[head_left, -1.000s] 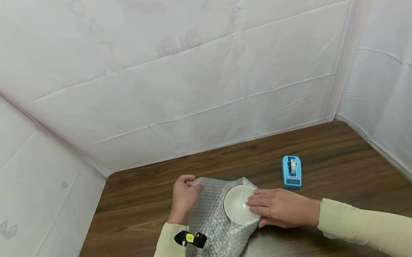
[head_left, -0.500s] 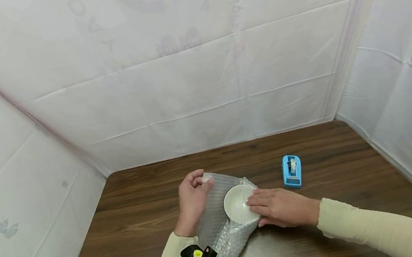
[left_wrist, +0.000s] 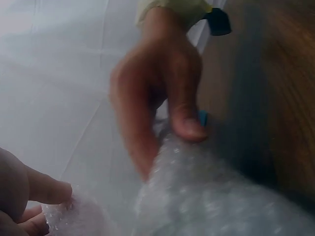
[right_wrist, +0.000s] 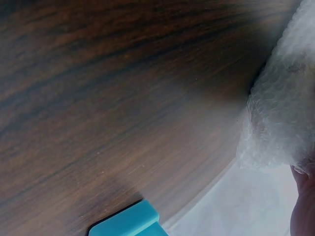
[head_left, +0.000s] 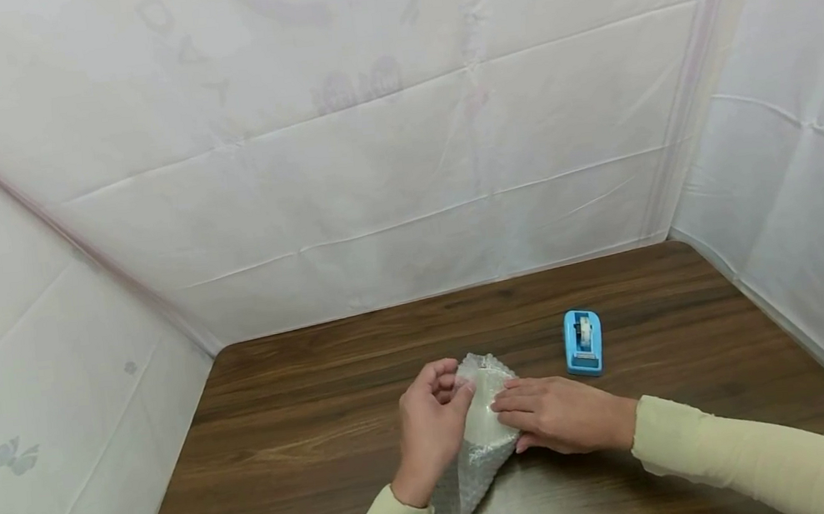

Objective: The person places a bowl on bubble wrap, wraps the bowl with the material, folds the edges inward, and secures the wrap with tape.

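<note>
A white bowl point(head_left: 484, 421) with a dark rim lies in a sheet of bubble wrap point(head_left: 474, 485) on the table, its opening now under a clear layer of the wrap. My left hand point(head_left: 433, 426) pinches the sheet's edge between thumb and fingers, over the bowl's left side. From the right, my right hand point(head_left: 560, 415) grips the wrap at the bowl's rim, fingers over the opening and thumb at the near side. The left wrist view shows that hand's thumb and fingers on either side of the bubble wrap point(left_wrist: 197, 196); the bowl is hidden there.
A blue tape dispenser point(head_left: 583, 344) with a roll of tape stands behind my right hand; its corner point(right_wrist: 128, 221) shows in the right wrist view. White sheeting point(head_left: 402, 166) walls the back and both sides of the brown wooden table point(head_left: 288, 437).
My left hand has moved right, folding the left part of the bubble wrap over the bowl. My right hand has stayed in place at the rim.
</note>
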Demonstrator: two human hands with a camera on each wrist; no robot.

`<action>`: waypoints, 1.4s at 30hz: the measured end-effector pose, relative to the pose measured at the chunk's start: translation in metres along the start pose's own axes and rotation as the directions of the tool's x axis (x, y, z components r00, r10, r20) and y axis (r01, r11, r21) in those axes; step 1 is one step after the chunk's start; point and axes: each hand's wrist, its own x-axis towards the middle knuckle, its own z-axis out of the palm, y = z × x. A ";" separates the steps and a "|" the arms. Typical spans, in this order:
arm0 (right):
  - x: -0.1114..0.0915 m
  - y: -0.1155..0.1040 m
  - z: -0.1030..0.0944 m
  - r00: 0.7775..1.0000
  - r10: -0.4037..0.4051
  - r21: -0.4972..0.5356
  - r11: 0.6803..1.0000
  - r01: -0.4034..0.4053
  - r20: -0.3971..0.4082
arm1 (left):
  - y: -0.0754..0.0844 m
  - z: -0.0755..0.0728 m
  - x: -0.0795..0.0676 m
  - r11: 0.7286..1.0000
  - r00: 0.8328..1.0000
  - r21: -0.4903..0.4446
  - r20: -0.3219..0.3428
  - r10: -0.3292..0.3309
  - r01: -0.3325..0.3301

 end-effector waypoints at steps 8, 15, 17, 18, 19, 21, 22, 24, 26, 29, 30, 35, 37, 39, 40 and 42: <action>0.002 0.000 0.002 1.000 -0.004 -0.009 1.000 0.004 -0.011 | -0.006 0.015 -0.010 0.994 0.998 0.082 -0.002 0.070 -0.070; 0.004 0.001 0.003 1.000 -0.003 0.012 1.000 0.003 -0.024 | -0.008 0.021 -0.016 0.982 0.994 0.150 0.012 0.113 -0.114; 0.004 0.002 0.003 1.000 -0.001 0.007 1.000 0.001 -0.023 | -0.008 0.023 -0.017 0.977 0.991 0.170 0.016 0.131 -0.132; 0.004 0.002 0.003 1.000 0.001 0.005 1.000 -0.001 -0.022 | -0.009 0.023 -0.018 0.973 0.990 0.181 0.020 0.142 -0.144; 0.004 0.002 0.002 1.000 0.003 0.004 1.000 -0.003 -0.021 | -0.009 0.024 -0.019 0.969 0.988 0.193 0.021 0.152 -0.154; 0.004 0.002 0.002 1.000 0.006 0.006 1.000 -0.005 -0.023 | -0.009 0.025 -0.020 0.962 0.985 0.213 0.026 0.170 -0.172; 0.004 0.002 0.002 1.000 0.007 0.011 1.000 -0.006 -0.027 | -0.010 0.026 -0.020 0.959 0.984 0.220 0.029 0.178 -0.180; 0.004 0.003 0.002 0.999 0.007 0.028 1.000 -0.006 -0.041 | -0.010 0.027 -0.020 0.953 0.981 0.233 0.032 0.192 -0.195; 0.005 0.003 0.002 0.998 0.007 0.048 0.999 -0.004 -0.064 | -0.011 0.028 -0.020 0.944 0.977 0.250 0.034 0.212 -0.213; 0.006 0.005 0.004 0.994 0.003 0.075 0.997 0.005 -0.110 | -0.013 0.029 -0.021 0.921 0.967 0.297 0.035 0.253 -0.252; 0.006 0.005 0.004 0.992 0.008 0.078 0.997 0.002 -0.125 | -0.013 0.030 -0.021 0.911 0.963 0.316 0.036 0.267 -0.264; 0.007 0.006 0.001 0.985 0.052 0.089 0.995 -0.038 -0.166 | -0.016 0.032 -0.024 0.864 0.944 0.394 0.024 0.329 -0.312; 0.007 0.005 0.000 0.984 0.069 0.097 0.994 -0.053 -0.164 | -0.017 0.033 -0.025 0.848 0.935 0.417 0.016 0.354 -0.328; 0.007 0.005 0.000 0.984 0.073 0.097 0.994 -0.058 -0.161 | -0.018 0.034 -0.025 0.837 0.929 0.429 0.013 0.371 -0.340; 0.006 0.005 0.000 0.984 0.076 0.095 0.994 -0.061 -0.159 | -0.018 0.034 -0.026 0.834 0.927 0.433 0.012 0.375 -0.342; 0.005 0.004 0.001 0.984 0.082 0.095 0.993 -0.067 -0.159 | -0.018 0.035 -0.026 0.830 0.926 0.438 0.013 0.378 -0.345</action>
